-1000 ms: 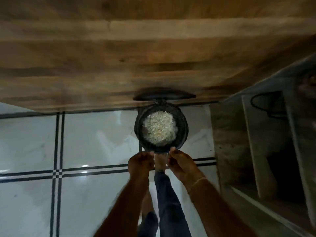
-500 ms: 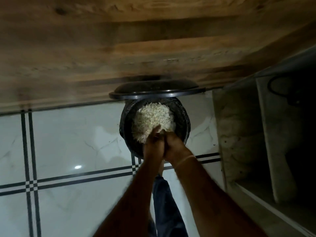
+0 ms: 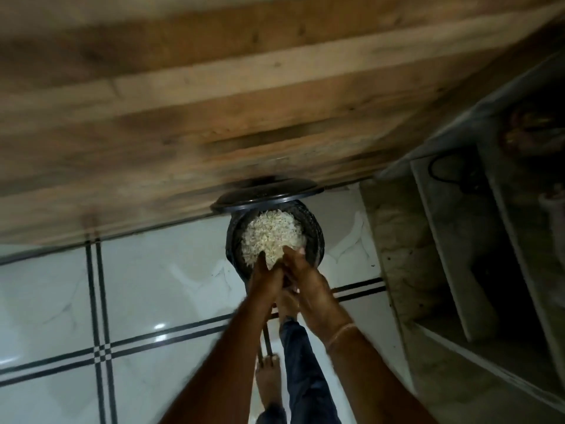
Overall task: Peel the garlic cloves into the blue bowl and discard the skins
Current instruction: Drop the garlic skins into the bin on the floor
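Fingers of left hand (image 3: pixel 266 278) and right hand (image 3: pixel 307 281) point down into the bin, hands pressed side by side. Left fingers (image 3: pixel 261 260) and right fingers (image 3: pixel 293 254) touch the near edge of the skin heap. Motion blur, so cannot tell if they're apart or pinching skins.

Garlic skins (image 3: pixel 272 234): pale, papery heap filling the black bin (image 3: pixel 315 240), piled close to its rim. Bin sits just right of frame centre on the tiled floor (image 3: pixel 168 286), white tiles with dark double lines. Bin lid (image 3: pixel 266 194) stands open at the bin's 12 o'clock, against the wooden panel (image 3: pixel 214 102) that spans the frame's top half. Hands are at the bin's 6 o'clock rim.

Thin band (image 3: pixel 341 332) on right wrist. Blue trouser leg (image 3: pixel 305 377) runs under the arms toward the bin's base. Bare foot (image 3: pixel 267 381) on the floor at 6 o'clock. Grey shelf unit (image 3: pixel 443 240) at 3 o'clock, dim, contents unreadable.
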A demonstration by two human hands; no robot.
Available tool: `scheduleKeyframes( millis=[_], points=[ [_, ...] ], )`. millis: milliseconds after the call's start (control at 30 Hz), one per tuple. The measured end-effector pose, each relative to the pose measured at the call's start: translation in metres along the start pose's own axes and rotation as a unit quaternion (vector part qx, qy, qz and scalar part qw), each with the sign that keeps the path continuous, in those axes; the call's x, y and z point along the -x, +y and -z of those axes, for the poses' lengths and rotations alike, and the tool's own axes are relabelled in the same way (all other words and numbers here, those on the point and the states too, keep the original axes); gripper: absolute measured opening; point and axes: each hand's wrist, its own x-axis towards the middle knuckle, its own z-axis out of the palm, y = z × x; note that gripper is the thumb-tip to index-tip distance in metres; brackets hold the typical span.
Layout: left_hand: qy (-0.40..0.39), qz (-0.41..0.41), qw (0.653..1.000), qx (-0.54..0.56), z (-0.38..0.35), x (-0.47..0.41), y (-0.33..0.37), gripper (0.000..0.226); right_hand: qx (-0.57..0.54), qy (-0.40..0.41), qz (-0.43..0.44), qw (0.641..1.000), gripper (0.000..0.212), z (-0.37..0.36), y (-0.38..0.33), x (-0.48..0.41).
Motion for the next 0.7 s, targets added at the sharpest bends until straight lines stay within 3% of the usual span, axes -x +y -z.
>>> scheduleKeyframes(
  millis=[100, 200, 300, 467, 700],
  points=[
    [0.047, -0.132, 0.988, -0.058, 0.019, 0.088, 0.026, 0.058, 0.019, 0.029, 0.035, 0.999, 0.039, 0.017, -0.013, 0.073],
    [0.027, -0.204, 0.967, -0.148, 0.019, 0.178, 0.034, 0.056, 0.083, 0.077, 0.092, 0.989, 0.030, 0.039, -0.020, 0.149],
    [0.023, -0.275, 0.941, -0.197, 0.010, 0.263, 0.035, 0.053, 0.110, 0.129, 0.162, 0.972, 0.035, 0.072, -0.012, 0.226],
    [-0.007, -0.418, 0.854, -0.310, -0.040, 0.380, 0.027, 0.050, 0.195, 0.230, 0.282, 0.911, 0.050, 0.145, 0.014, 0.347],
    [-0.081, -0.539, 0.749, -0.377, -0.159, 0.483, 0.022, 0.044, 0.236, 0.390, 0.360, 0.814, 0.033, 0.277, 0.044, 0.442]
  ],
)
